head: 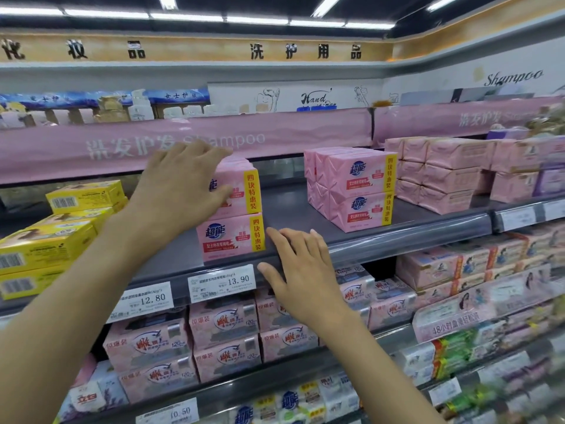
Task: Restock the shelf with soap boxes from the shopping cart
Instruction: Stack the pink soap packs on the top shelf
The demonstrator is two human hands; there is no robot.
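Two pink soap boxes with yellow side strips are stacked on the dark grey shelf (293,209). My left hand (180,185) lies over the front and top of the upper soap box (244,185), fingers spread and lightly bent against it. The lower soap box (232,237) stands at the shelf's front edge. My right hand (302,270) is open, fingers straight, resting on the shelf's front lip just right of the lower box. A second stack of the same pink soap boxes (360,188) stands further right. No shopping cart is in view.
Yellow boxes (49,243) fill the shelf's left end, pale pink wrapped packs (443,172) its right. Bare shelf lies between the two pink stacks. Price tags (221,283) hang on the rail. Lower shelves hold more pink soap packs (226,332). A pink banner (183,142) overhangs above.
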